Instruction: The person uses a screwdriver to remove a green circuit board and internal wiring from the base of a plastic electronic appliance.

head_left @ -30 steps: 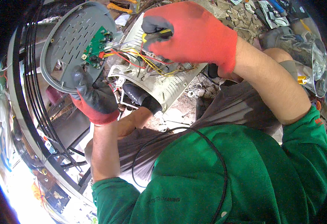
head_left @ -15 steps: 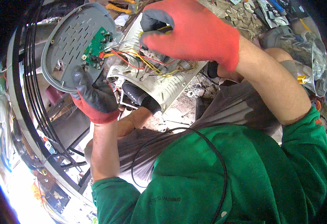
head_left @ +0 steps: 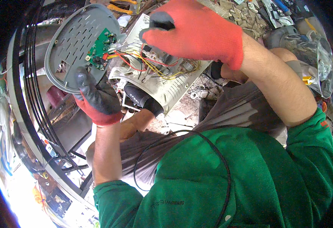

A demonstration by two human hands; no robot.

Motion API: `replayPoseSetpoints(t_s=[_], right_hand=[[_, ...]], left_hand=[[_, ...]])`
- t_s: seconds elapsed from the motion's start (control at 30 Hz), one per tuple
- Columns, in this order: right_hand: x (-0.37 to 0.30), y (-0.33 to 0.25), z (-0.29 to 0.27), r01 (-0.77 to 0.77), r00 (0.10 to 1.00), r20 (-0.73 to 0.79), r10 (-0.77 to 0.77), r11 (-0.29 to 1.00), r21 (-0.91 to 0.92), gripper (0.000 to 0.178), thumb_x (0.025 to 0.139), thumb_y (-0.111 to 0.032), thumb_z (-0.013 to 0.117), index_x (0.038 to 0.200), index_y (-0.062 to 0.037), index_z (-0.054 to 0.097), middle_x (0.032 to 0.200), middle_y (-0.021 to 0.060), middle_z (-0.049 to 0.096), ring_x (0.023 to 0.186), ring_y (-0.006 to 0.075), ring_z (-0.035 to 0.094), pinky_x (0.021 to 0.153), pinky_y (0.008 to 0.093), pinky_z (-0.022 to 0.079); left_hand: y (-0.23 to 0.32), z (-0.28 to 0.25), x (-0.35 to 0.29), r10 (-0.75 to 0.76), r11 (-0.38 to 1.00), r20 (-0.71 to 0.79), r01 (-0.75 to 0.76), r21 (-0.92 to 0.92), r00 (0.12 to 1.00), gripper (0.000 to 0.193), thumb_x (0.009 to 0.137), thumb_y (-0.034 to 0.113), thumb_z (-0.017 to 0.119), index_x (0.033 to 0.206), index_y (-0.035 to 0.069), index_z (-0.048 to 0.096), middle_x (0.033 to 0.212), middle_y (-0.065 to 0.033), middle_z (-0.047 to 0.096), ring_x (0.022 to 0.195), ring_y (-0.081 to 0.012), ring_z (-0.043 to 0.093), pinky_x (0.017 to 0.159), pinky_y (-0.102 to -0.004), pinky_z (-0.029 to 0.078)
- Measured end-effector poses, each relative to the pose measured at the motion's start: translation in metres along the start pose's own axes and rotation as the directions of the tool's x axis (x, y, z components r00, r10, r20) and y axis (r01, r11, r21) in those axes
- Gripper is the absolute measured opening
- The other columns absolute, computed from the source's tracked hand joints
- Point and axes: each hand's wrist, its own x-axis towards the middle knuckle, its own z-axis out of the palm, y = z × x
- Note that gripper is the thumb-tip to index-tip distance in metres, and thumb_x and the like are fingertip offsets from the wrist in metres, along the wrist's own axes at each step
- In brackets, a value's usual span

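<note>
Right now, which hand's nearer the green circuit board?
Left. Left hand grips the grey cover just below the green board; right hand is farther, up and to its right, holding a thin-shafted tool.

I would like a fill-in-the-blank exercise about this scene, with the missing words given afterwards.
1. The left hand holds a slotted cover coloured ____.
2. Red and yellow ____ lie across the cream casing.
3. The screwdriver in the right hand points toward the green ____.

Missing words: gray; wires; circuit board.
</note>
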Motion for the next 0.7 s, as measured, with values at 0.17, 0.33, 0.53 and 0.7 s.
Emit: replayPoseSetpoints(t_s=[0.17, 0.33, 0.53, 0.7], right_hand=[[0.0, 0.0, -0.001, 0.059, 0.998, 0.009, -0.058, 0.989, -0.136, 0.035, 0.081, -0.031, 0.062, 0.078, 0.0044, 0.062, 0.079, 0.0279, 0.062, 0.082, 0.043, 0.063, 0.073, 0.0482, 0.049], [0.002, 0.014, 0.006, 0.314, 0.929, -0.19, -0.317, 0.948, -0.048, 0.037, 0.083, -0.032, 0.06, 0.081, 0.0055, 0.064, 0.079, 0.0284, 0.062, 0.082, 0.0427, 0.063, 0.073, 0.0478, 0.05], [0.005, 0.003, 0.0, -0.067, 0.997, 0.016, 0.07, 0.987, -0.146, 0.035, 0.083, -0.031, 0.061, 0.082, 0.0041, 0.063, 0.079, 0.0274, 0.063, 0.079, 0.0413, 0.064, 0.072, 0.046, 0.05], [-0.003, -0.007, -0.01, 0.121, 0.993, 0.01, -0.121, 0.993, -0.011, 0.034, 0.083, -0.031, 0.061, 0.08, 0.0033, 0.062, 0.078, 0.027, 0.063, 0.079, 0.0415, 0.064, 0.072, 0.0454, 0.05]], left_hand=[[-0.005, -0.004, 0.002, 0.031, 0.999, 0.017, -0.031, -0.015, 0.999, 0.052, 0.094, 0.025, 0.062, 0.139, 0.008, 0.042, 0.132, -0.0142, 0.054, 0.114, -0.0262, 0.06, 0.09, -0.0398, 0.056], [0.0, 0.003, 0.003, 0.048, 0.999, 0.057, -0.047, -0.022, 0.997, 0.051, 0.095, 0.025, 0.061, 0.139, 0.007, 0.042, 0.13, -0.0138, 0.055, 0.113, -0.0264, 0.06, 0.091, -0.0401, 0.055], [0.0, 0.003, 0.001, 0.015, 0.999, 0.055, -0.014, -0.035, 0.998, 0.052, 0.095, 0.026, 0.061, 0.14, 0.01, 0.042, 0.132, -0.0138, 0.054, 0.114, -0.028, 0.06, 0.092, -0.0426, 0.055], [-0.005, -0.007, 0.004, 0.023, 1.0, 0.039, -0.023, -0.02, 0.999, 0.053, 0.093, 0.028, 0.064, 0.139, 0.011, 0.043, 0.132, -0.0127, 0.055, 0.112, -0.0283, 0.061, 0.088, -0.0416, 0.056]])
